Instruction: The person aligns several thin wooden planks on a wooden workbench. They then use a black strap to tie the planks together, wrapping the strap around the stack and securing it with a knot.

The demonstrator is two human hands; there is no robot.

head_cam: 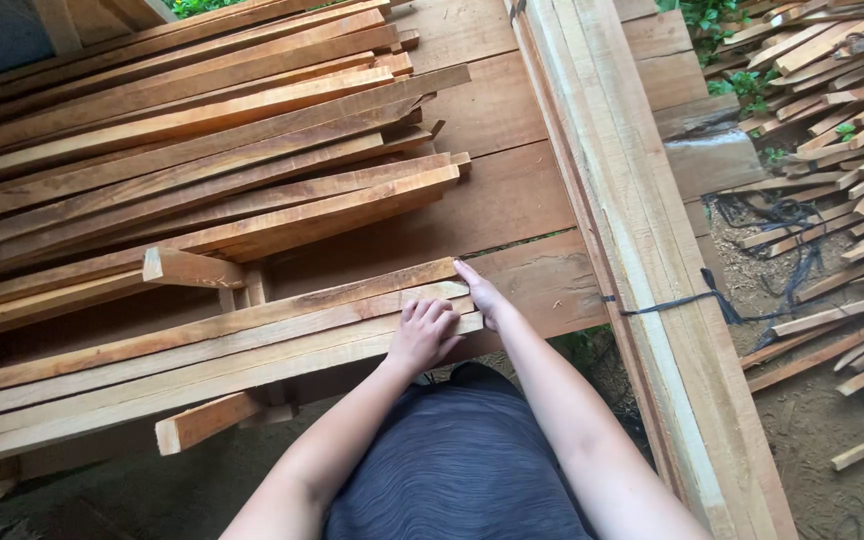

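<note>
A small stack of long wooden slats (202, 345) lies across cross pieces near the front of a plank platform (512, 190). My left hand (422, 335) rests palm down on the right end of the slats, fingers curled over the top edge. My right hand (482, 295) touches the end faces of the same slats, fingers extended against them. Neither hand lifts anything.
A larger pile of slats (182, 150) fills the platform behind. A short cross piece (207, 422) sticks out below the stack. A long timber beam (642, 240) with a black strap (682, 300) runs along the right. Loose slats (832, 120) and a black cable lie on the ground.
</note>
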